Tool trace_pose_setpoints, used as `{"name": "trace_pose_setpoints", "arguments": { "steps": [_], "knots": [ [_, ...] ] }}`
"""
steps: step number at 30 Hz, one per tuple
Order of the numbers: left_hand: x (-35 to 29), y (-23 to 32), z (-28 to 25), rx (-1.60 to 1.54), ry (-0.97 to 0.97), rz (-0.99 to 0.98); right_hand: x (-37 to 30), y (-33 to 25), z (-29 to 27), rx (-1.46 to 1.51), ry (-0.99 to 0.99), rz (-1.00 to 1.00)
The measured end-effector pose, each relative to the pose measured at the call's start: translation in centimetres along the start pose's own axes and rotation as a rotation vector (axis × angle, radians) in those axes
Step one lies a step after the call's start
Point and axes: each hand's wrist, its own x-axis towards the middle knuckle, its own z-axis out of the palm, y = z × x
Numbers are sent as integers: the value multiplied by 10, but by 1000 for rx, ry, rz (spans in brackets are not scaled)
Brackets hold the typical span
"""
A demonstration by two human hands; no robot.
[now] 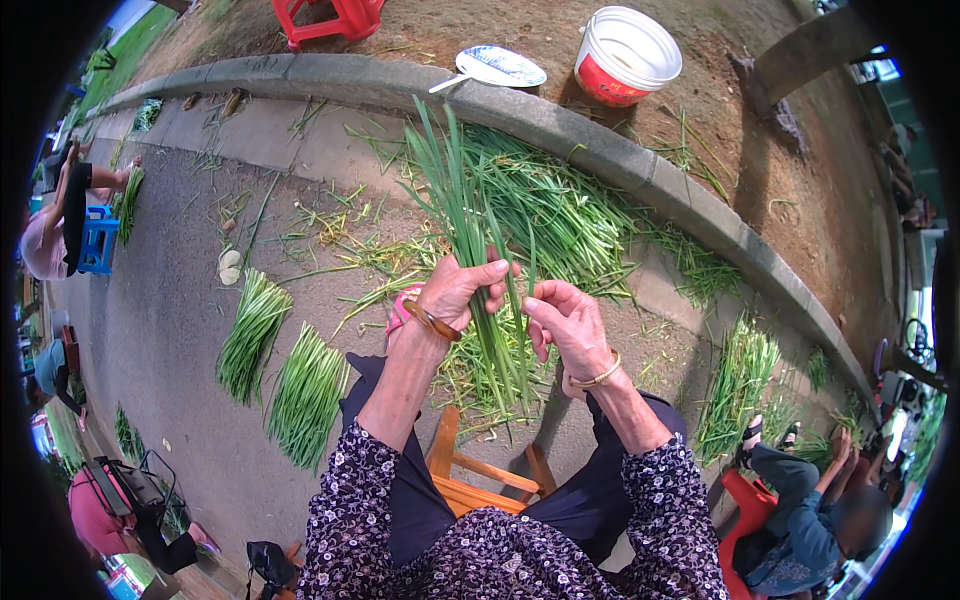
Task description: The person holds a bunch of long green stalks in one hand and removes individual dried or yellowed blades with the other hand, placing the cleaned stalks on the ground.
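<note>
- The bunch of chive-like greens (455,200) is lying between the two hands, its long axis running from 11 o'clock to 5 o'clock.
- The left hand (470,288) is gripping the bunch around its middle, so it is the nearer one.
- The right hand (568,322) is sitting just beside the bunch at 3 o'clock, fingers curling, with thumb and forefinger coming close together at a thin leaf on that edge; whether they are pinching it, I cannot tell.
- The leaves are looking flat, narrow and smooth, tapering and fanning apart at the upper ends.
- At 1 o'clock, a tangled pile of greens (575,230) is lying against the rough, curving concrete curb (560,117).
- Two neater bundles are resting on grainy grey pavement: one at 9 o'clock (252,335), one at 8 o'clock (308,385).
- Beyond the curb, a round white-and-red plastic bucket (605,82) is standing at 1 o'clock; a flat oval fan (500,66) is lying at 12.
</note>
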Motion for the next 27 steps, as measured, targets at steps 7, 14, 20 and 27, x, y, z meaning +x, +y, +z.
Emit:
{"name": "trace_pose_setpoints", "arguments": {
  "steps": [7,14,20,27],
  "knots": [
    [0,2,0,20,-41,7,-1,-8,4,31,-1,0],
    [-1,1,4,47,-44,-6,2,-5,0,-78,-9,14],
    [-2,2,4,58,-55,-19,3,0,-1,-88,12,-22],
    [-3,1,5,66,-43,-5,2,0,1,-53,17,-11]
  ]
}}
